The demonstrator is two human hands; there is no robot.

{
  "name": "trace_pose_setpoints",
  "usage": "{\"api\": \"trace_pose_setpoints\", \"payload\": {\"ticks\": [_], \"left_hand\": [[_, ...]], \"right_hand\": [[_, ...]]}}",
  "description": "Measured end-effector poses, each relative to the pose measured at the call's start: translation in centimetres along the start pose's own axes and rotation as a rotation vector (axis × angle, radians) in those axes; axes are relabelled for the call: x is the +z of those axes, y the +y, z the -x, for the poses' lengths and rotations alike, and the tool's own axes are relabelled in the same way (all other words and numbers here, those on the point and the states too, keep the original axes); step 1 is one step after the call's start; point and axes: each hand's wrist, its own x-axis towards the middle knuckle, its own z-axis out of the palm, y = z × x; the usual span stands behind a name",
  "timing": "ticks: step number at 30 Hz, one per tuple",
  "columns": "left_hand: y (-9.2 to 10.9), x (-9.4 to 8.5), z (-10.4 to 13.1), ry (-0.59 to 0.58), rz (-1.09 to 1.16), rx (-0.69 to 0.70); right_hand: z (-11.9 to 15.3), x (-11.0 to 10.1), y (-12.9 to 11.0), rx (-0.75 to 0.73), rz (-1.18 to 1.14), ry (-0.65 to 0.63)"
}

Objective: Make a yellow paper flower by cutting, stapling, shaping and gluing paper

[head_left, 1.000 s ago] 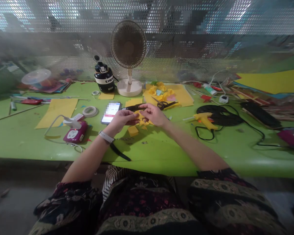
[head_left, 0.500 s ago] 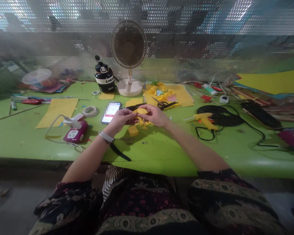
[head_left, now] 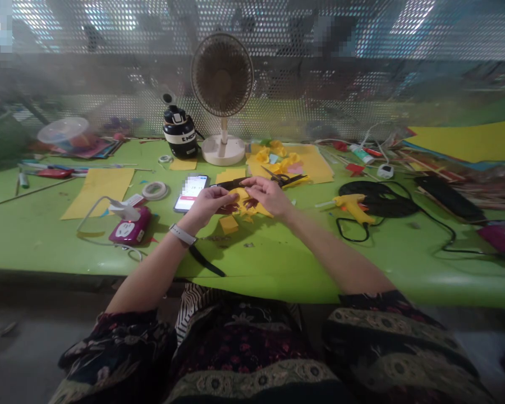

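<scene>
Between my two hands is a curved piece of yellow paper (head_left: pixel 238 194), held over the green table. My left hand (head_left: pixel 210 203) pinches its left side between thumb and fingers. At its right edge my right hand (head_left: pixel 269 196) is closed, the fingertips pressed together on the paper. Cut yellow scraps (head_left: pixel 247 214) and a small yellow square (head_left: pixel 229 225) lie beneath. Just behind my right hand are black scissors (head_left: pixel 281 178). A phone (head_left: pixel 190 193) with its screen lit lies behind my left hand.
A white fan (head_left: pixel 223 148) and a black bottle (head_left: pixel 180 134) stand at the back. Yellow paper flowers (head_left: pixel 278 160) rest on a yellow sheet. To the right lie a yellow glue gun (head_left: pixel 353 207) and its cord. A purple power socket (head_left: pixel 130 227) and tape roll (head_left: pixel 155 191) are left.
My right fingers have shifted slightly up and right along the paper's edge, and the paper has turned a little between the hands. My left hand stays almost in place.
</scene>
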Motion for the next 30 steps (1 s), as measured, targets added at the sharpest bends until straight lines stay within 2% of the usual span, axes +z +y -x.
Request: {"api": "trace_pose_setpoints", "payload": {"ticks": [23,30], "left_hand": [[0.0,0.1,0.1,-0.024,-0.029,0.013],[-0.1,-0.1,-0.1,0.007,0.027,-0.02]], "right_hand": [[0.1,-0.1,0.6,-0.112,0.083,-0.011],[-0.3,-0.2,1.2,-0.164,0.093,0.02]]}}
